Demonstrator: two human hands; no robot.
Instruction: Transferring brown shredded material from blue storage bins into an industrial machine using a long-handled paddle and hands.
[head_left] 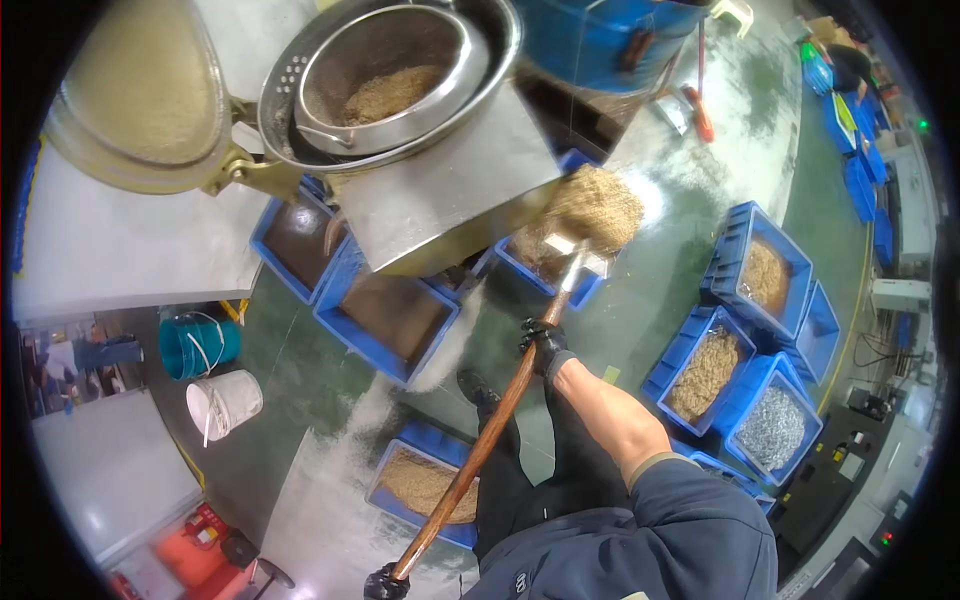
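My right hand [543,345], in a black glove, is wrapped round the wooden shaft of a shovel [490,432] partway down. At the shaft's lower-left end, near the picture's lower edge, my left hand [386,581], also gloved in black, is closed on it. The shovel's metal blade [572,262] is over a blue crate [537,281], in a heap of tan, grainy material [592,205]. How much of the blade is under the material I cannot tell.
A steel machine with a round bowl [385,75] stands ahead, its lid [140,95] swung left. Blue crates [385,310] lie below it, others [700,365] stand right. A crate of tan material [425,485] is by my legs. Teal [190,345] and white [222,402] buckets stand left.
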